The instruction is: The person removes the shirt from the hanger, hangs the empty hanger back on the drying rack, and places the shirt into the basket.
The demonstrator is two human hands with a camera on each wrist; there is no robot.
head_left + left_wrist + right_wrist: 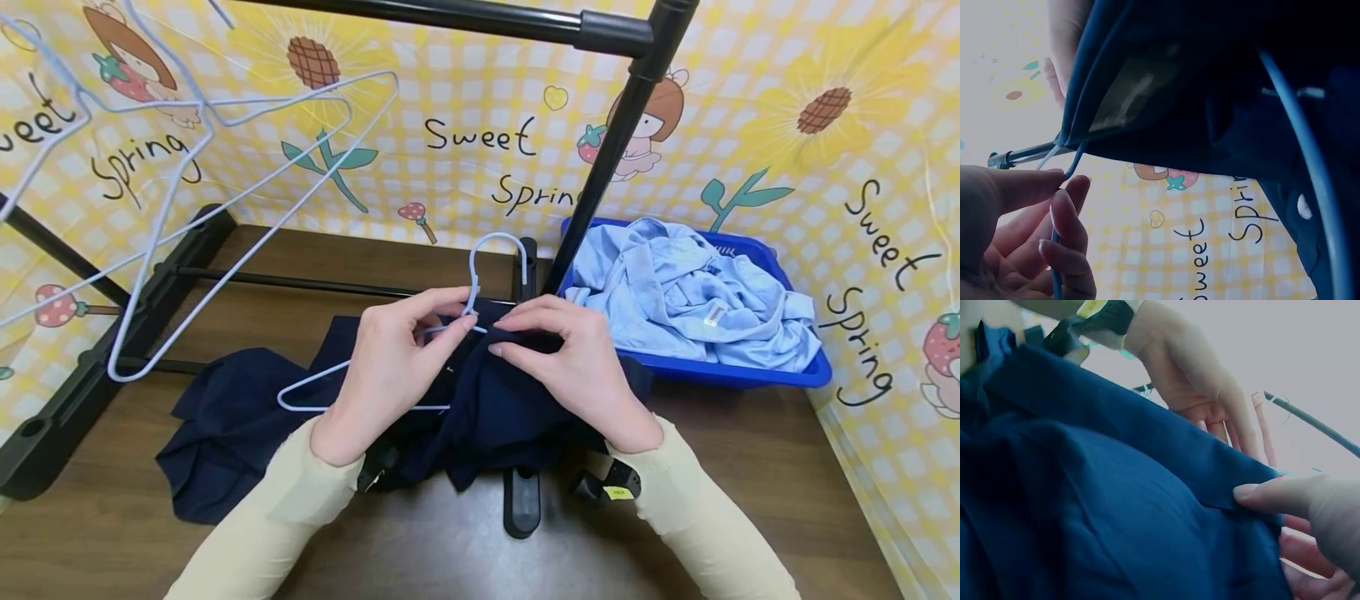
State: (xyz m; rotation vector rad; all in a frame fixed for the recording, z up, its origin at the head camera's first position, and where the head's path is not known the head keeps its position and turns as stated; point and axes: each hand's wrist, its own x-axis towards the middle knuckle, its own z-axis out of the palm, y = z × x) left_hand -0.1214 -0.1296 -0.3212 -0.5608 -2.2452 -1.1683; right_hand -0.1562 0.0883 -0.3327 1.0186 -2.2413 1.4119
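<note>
My left hand (pixel 397 358) pinches a light blue wire hanger (pixel 498 237) just below its hook, which points up. In the left wrist view the thumb and fingertips close round the hanger's wire (pixel 1057 269). My right hand (pixel 573 358) holds the edge of a dark navy shirt (pixel 495 408) between thumb and fingers, close beside the hook. The shirt drapes over the hanger's right side, hiding that arm. The hanger's left corner (pixel 288 398) shows bare, with more dark cloth lying behind and below it. In the right wrist view the thumb presses on a folded navy band (pixel 1210 469).
A blue basket (pixel 817 367) of light blue clothes (pixel 675 292) stands at the right. Bare hangers (pixel 247 250) hang at the left. A black rack (pixel 615 142) with a top bar and floor feet stands around the work. Patterned cloth (pixel 480 108) covers the wall behind.
</note>
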